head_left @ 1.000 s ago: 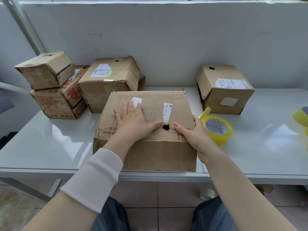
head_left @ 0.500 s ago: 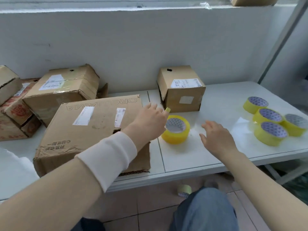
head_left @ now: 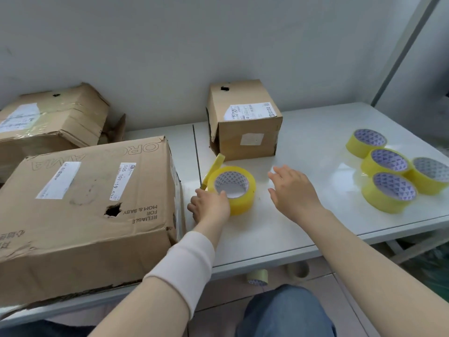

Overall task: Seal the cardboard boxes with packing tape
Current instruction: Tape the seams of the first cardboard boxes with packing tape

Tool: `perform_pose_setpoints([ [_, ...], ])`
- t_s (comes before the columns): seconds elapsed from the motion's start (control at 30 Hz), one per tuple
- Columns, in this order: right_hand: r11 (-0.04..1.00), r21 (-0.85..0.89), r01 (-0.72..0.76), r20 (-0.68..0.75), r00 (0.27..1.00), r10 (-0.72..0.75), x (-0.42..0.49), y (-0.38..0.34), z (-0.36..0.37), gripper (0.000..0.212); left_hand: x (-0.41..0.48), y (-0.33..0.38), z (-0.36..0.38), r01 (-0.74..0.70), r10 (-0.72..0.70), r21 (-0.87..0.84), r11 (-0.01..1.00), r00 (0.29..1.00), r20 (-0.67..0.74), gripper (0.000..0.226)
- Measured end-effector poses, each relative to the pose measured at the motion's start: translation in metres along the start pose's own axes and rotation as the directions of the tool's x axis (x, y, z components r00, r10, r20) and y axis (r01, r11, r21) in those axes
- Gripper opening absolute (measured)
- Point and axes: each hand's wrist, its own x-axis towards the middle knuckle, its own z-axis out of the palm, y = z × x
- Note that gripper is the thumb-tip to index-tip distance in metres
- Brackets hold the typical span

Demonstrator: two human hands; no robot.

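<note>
Cardboard, creased and dented with a torn hole, forms the large box (head_left: pixel 85 215) at the glossy white table's (head_left: pixel 267 237) near-left edge. Just beside it lies a shiny yellow tape roll (head_left: pixel 243 205), its loose end sticking up. The left hand (head_left: pixel 209 207) curls round the roll's near rim, grasping it. The right hand (head_left: pixel 294 190) hovers beside it, fingers spread, holding nothing. A small box (head_left: pixel 243 132) stands behind, and four spare rolls (head_left: pixel 384 203) cluster at the right.
</note>
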Motion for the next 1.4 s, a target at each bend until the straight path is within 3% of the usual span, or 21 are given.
perform_pose_setpoints([
  [0.2,0.986,0.166,-0.006,-0.062,0.998,0.017,0.008,0.001,0.003,0.046,0.007,0.000,0.006,0.092,-0.097,-0.175,0.980,0.995,-0.017,0.047],
  [0.27,0.970,0.241,-0.021,-0.097,0.994,0.046,0.011,0.000,-0.001,0.045,0.004,0.000,0.008,0.063,-0.077,-0.255,0.965,0.996,-0.043,0.044],
  [0.37,0.908,0.414,-0.064,-0.125,0.984,0.126,0.015,0.000,-0.011,0.044,-0.006,-0.001,0.010,-0.064,0.035,-0.305,0.950,0.995,-0.097,0.041],
  [0.5,0.787,0.610,-0.092,-0.118,0.972,0.205,0.022,0.001,-0.025,0.044,-0.015,0.000,0.005,-0.207,0.201,-0.406,0.890,0.978,-0.059,0.035],
  [0.67,0.538,0.840,-0.075,-0.101,0.952,0.291,0.021,0.003,-0.044,0.047,-0.033,-0.003,0.002,-0.483,0.496,-0.384,0.787,0.865,-0.073,0.045],
  [0.87,0.560,0.827,-0.048,-0.099,0.968,0.229,0.003,0.009,-0.051,0.031,-0.050,-0.010,0.009,-0.686,0.697,-0.208,0.697,0.716,-0.027,0.071],
  [1.03,0.488,0.872,-0.036,-0.061,0.981,0.182,-0.014,0.012,-0.046,0.017,-0.050,-0.010,0.008,-0.640,0.670,-0.256,0.725,0.741,0.047,0.069],
  [1.17,0.474,0.880,-0.036,-0.066,0.978,0.198,-0.016,0.012,-0.043,0.006,-0.050,-0.005,0.006,-0.539,0.615,-0.384,0.750,0.782,0.104,0.043],
  [1.23,0.486,0.874,-0.026,-0.093,0.971,0.220,-0.015,0.010,-0.042,0.004,-0.046,0.001,0.005,-0.495,0.588,-0.434,0.753,0.802,0.105,0.030],
  [1.4,0.505,0.862,0.036,-0.195,0.944,0.266,-0.016,0.002,-0.035,0.007,-0.041,0.016,0.006,-0.350,0.530,-0.574,0.740,0.829,0.178,0.028],
])
